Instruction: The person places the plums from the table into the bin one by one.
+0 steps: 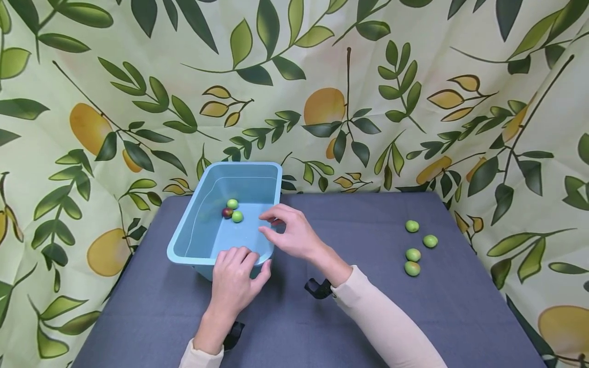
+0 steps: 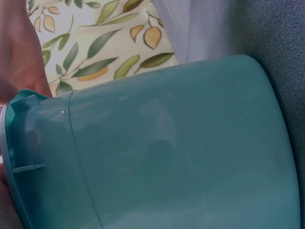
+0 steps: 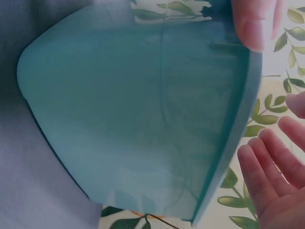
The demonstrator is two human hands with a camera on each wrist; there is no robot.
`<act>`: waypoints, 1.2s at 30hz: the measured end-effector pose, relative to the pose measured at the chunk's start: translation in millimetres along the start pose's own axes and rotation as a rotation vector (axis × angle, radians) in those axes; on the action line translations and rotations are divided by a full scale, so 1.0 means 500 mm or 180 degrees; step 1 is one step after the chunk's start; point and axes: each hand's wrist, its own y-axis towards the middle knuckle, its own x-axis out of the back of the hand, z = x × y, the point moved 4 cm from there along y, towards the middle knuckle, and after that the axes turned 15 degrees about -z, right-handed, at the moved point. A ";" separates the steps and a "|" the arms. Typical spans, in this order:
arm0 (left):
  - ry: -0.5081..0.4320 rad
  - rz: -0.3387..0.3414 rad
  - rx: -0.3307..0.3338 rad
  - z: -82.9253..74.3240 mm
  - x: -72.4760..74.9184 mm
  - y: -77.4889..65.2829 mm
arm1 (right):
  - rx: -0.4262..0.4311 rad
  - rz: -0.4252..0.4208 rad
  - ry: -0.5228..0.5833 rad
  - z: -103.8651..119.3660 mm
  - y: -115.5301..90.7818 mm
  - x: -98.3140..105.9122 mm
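Note:
A light blue plastic tub [image 1: 184, 225] stands on the left of the table. On its floor lie two small green round fruits [image 1: 236, 216] and a dark red one [image 1: 227, 212], close together. My left hand [image 1: 234, 278] holds the near rim, fingers over the edge and thumb at the near right corner. Above the tub's right rim is my right hand [image 1: 294, 232], its fingers loosely bent and apart from the thumb. Nothing shows between them. In the right wrist view the right hand's fingers [image 3: 259, 171] extend beside the tub's rim.
Several small green fruits with a reddish tinge, one of them a nearer fruit [image 1: 412, 268], lie on the right of the table. A dark grey cloth [image 1: 349, 327] covers the table. Behind it hangs a leaf-and-fruit patterned curtain [image 1: 294, 138]. Black straps [image 1: 318, 289] circle both wrists.

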 end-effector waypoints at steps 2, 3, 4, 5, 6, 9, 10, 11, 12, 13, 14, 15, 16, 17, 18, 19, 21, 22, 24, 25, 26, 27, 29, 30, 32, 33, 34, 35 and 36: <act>-0.0002 0.0015 0.0018 0.001 0.000 -0.001 | 0.0083 0.0003 -0.0050 0.003 -0.001 0.009; -0.0004 0.0020 0.0021 0.002 0.000 -0.002 | 0.0130 0.0006 -0.0092 0.005 -0.002 0.014; -0.0004 0.0034 0.0030 0.002 0.000 -0.003 | 0.0181 0.0003 -0.0140 0.006 -0.003 0.020; -0.0005 0.0043 0.0034 0.002 -0.001 -0.004 | 0.0222 0.0005 -0.0194 0.008 -0.004 0.026; -0.0006 0.0044 0.0033 0.002 -0.001 -0.004 | 0.0254 0.0010 -0.0251 0.009 -0.005 0.032; -0.0019 0.0042 0.0035 0.003 -0.002 -0.005 | 0.0315 0.0023 -0.0402 0.012 -0.007 0.050; -0.0025 0.0037 0.0038 0.003 -0.002 -0.004 | 0.0331 0.0026 -0.0458 0.013 -0.008 0.056; -0.0029 0.0036 0.0041 0.003 -0.002 -0.004 | 0.0347 0.0028 -0.0514 0.014 -0.009 0.062; -0.0034 0.0033 0.0044 0.003 -0.002 -0.004 | 0.0367 0.0027 -0.0578 0.014 -0.009 0.069; -0.0041 0.0029 0.0046 0.003 -0.002 -0.004 | 0.0386 0.0024 -0.0641 0.014 -0.010 0.075; -0.0043 0.0027 0.0049 0.003 -0.002 -0.003 | 0.0397 0.0024 -0.0717 0.013 -0.011 0.082; -0.0046 0.0026 0.0049 0.003 -0.002 -0.003 | 0.0408 0.0024 -0.0786 0.012 -0.013 0.088; -0.0048 0.0010 0.0039 0.002 -0.001 -0.003 | 0.0417 0.0030 -0.0858 0.011 -0.014 0.095; -0.0044 0.0008 0.0038 0.002 -0.001 -0.002 | 0.0425 0.0038 -0.0922 0.010 -0.015 0.101; -0.0043 0.0007 0.0040 0.002 -0.001 -0.002 | 0.0424 0.0048 -0.0991 0.008 -0.017 0.107; -0.0038 0.0008 0.0042 0.001 0.000 -0.002 | 0.0428 0.0058 -0.1049 0.006 -0.019 0.113; -0.0021 0.0019 0.0050 0.001 0.000 -0.002 | 0.0437 0.0079 -0.1164 0.002 -0.022 0.124; -0.0009 0.0031 0.0055 0.001 -0.001 -0.002 | 0.0444 0.0086 -0.1219 0.001 -0.024 0.129; 0.0000 0.0052 0.0075 0.002 -0.001 -0.002 | 0.0453 0.0104 -0.1318 -0.003 -0.028 0.140; 0.0003 0.0041 0.0068 0.002 -0.001 -0.002 | 0.0458 0.0115 -0.1364 -0.006 -0.029 0.145; 0.0002 0.0034 0.0066 0.002 -0.001 -0.002 | 0.0453 0.0128 -0.1409 -0.008 -0.032 0.149; -0.0005 0.0024 0.0068 0.002 -0.001 -0.003 | 0.0444 0.0143 -0.1451 -0.011 -0.034 0.154; -0.0020 0.0006 0.0075 0.002 -0.001 -0.003 | 0.0416 0.0173 -0.1533 -0.018 -0.038 0.164; -0.0030 0.0005 0.0082 0.003 -0.001 -0.004 | 0.0398 0.0182 -0.1576 -0.022 -0.040 0.169; -0.0037 0.0024 0.0102 0.004 -0.002 -0.004 | 0.0360 0.0201 -0.1649 -0.029 -0.044 0.178; -0.0042 0.0032 0.0112 0.004 -0.002 -0.005 | 0.0346 0.0209 -0.1686 -0.033 -0.046 0.182; -0.0039 0.0036 0.0113 0.004 -0.002 -0.005 | 0.0329 0.0215 -0.1717 -0.036 -0.047 0.187; -0.0040 0.0044 0.0118 0.004 -0.003 -0.005 | 0.0310 0.0221 -0.1747 -0.039 -0.049 0.191; -0.0044 0.0046 0.0120 0.005 -0.003 -0.005 | 0.0295 0.0237 -0.1784 -0.043 -0.051 0.195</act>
